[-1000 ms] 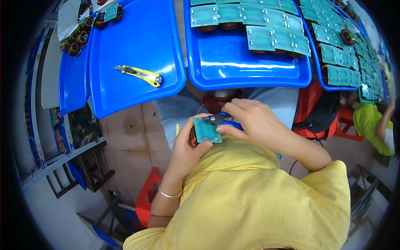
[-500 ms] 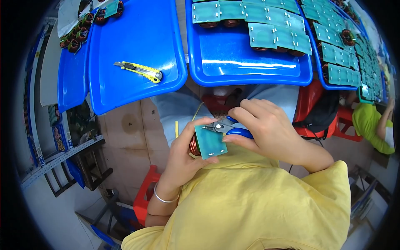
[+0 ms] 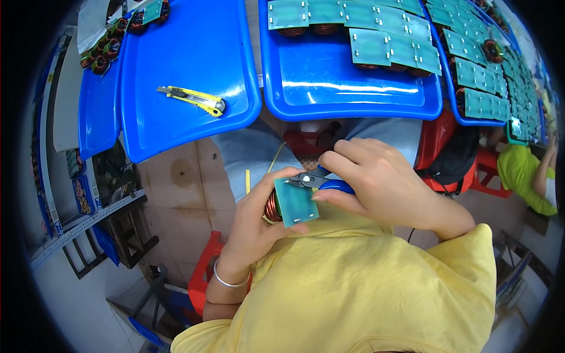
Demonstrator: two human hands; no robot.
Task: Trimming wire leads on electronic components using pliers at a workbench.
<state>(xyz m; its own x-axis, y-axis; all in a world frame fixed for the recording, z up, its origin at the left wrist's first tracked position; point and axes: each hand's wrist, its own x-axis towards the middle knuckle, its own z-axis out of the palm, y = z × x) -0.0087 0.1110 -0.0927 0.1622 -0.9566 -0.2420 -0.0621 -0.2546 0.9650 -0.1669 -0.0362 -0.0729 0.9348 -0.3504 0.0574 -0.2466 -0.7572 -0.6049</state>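
Note:
My left hand (image 3: 257, 219) grips a green circuit board (image 3: 298, 203) by its edges, above my lap. A copper-wound coil (image 3: 272, 207) sits on the board's underside, partly covered by my fingers. In my right hand (image 3: 376, 179) is a pair of blue-handled cutting pliers (image 3: 310, 180). Their jaws lie at the board's upper left corner, over a small solder point. Whether the jaws are closed on a wire end there is too small to tell.
A yellow utility knife (image 3: 194, 100) lies in a blue tray (image 3: 176, 132). Another blue tray (image 3: 353, 109) holds rows of boards (image 3: 369, 46) on coils. Loose coils (image 3: 100, 56) are at the far left. A person in a bright green top (image 3: 521, 176) is at the right.
The view has shifted slightly, so the trays appear a little further left. My hands, the board and the pliers keep nearly the same pose.

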